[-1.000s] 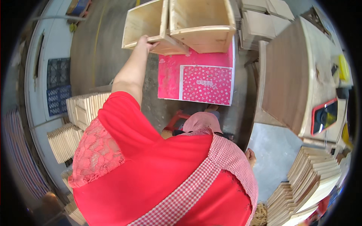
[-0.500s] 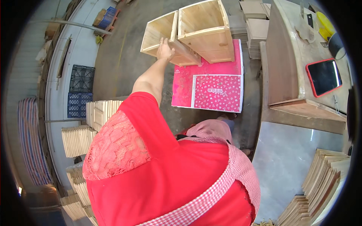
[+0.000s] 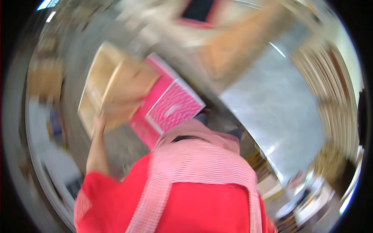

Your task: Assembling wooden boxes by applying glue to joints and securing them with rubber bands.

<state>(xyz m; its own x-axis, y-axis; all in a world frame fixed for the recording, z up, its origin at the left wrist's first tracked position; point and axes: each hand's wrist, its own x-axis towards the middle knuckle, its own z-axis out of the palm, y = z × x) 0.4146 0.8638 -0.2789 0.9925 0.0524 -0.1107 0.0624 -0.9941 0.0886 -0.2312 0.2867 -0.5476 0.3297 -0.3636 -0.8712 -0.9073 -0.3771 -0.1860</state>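
Note:
Two pale wooden open boxes, like drawers or small cabinets, stand side by side at the upper left, both smeared by motion. My left arm reaches forward, and my left hand (image 3: pixel 100 121) is at the near edge of the boxes, touching or very close to it. Blur hides how its fingers are set. The box with the broad plain side (image 3: pixel 134 79) stands partly on a pink printed sheet or board (image 3: pixel 175 106) on the floor. My right hand is out of view.
At the right is a grey, shiny tabletop (image 3: pixel 283 112). Stacked thin wooden boards (image 3: pixel 326 77) line its far side. A brown wooden bench part (image 3: pixel 237 46) and a red-edged dark tablet (image 3: pixel 198 11) lie at the top. Blurred clutter (image 3: pixel 311 198) sits at lower right.
The view has swung round to the right, so the boxes and pink sheet appear farther left and turned. The grey tabletop shows more fully. My left hand stays by the boxes.

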